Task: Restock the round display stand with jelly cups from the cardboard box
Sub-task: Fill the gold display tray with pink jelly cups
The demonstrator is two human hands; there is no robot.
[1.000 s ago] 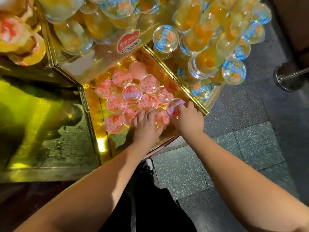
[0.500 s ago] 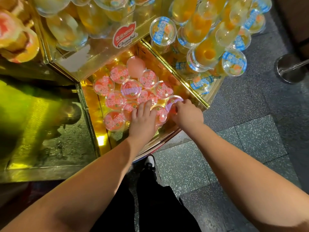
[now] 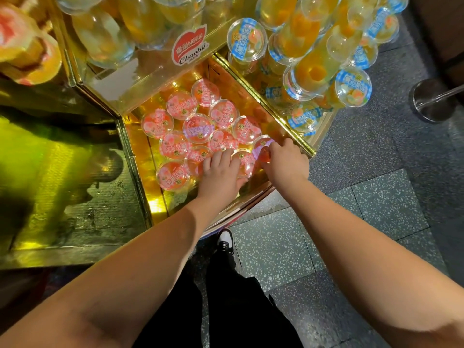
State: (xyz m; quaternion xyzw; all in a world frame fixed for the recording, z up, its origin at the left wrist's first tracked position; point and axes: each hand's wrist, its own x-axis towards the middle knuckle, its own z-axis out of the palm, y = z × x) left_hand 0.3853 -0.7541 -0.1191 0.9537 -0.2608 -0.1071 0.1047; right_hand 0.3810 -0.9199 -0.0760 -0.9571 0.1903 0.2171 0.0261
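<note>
**Pink cups being seated in the gold compartment**

Hands are both down in the gold compartment (image 3: 253, 106) of the round display stand (image 3: 105, 91). Left hand (image 3: 221, 174) lies on the pink jelly cups (image 3: 198, 128) near the front edge, fingers fairly straight and spread over 2 lids, pressing rather than gripping. Right hand (image 3: 286, 162) has its fingers curled on the end cup (image 3: 261, 146), at 3 o'clock of the cluster, hard against the gold divider (image 3: 276, 116). Blue-labelled cups (image 3: 351, 86) fill the neighbouring compartment at 2 o'clock. Cardboard box not in view.

Handling, judged: cups look light, with thin clear plastic walls and smooth domed lids, so probably slippery and easily dented. Best hold is across the lid rim, thumb opposite fingers, not squeezing the wall. About 11 pink cups sit flat; the compartment's 12 o'clock end has room.
</note>
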